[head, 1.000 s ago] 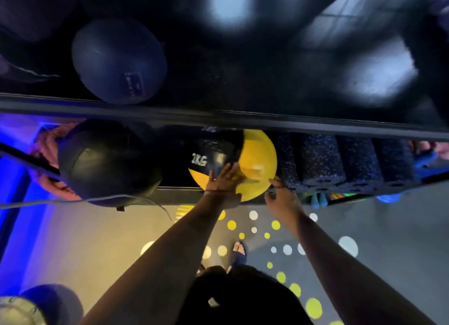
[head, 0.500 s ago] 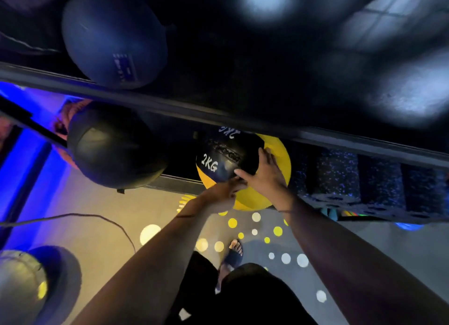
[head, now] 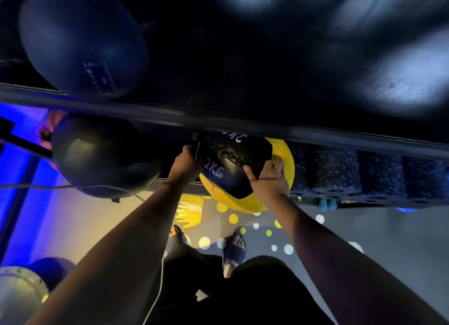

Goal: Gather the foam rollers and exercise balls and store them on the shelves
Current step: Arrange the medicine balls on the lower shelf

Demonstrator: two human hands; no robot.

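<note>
The shelf rail (head: 315,135) hides the top of the 2KG medicine ball (head: 233,169), the label (head: 97,78) on the dark blue ball (head: 73,33) is too blurred to read, and the frame edge cuts off a grey ball (head: 17,295).

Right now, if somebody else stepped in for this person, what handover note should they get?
Left hand grips the left side of the yellow and black ball; right hand grips its right side.
The ball is at the front edge of the lower shelf, between a black ball and the foam rollers. A dark ball sits on the upper shelf.
Done: those are stored.
Left: seat this ball fully, then fetch what looks like a grey ball on the floor, lower left.
</note>
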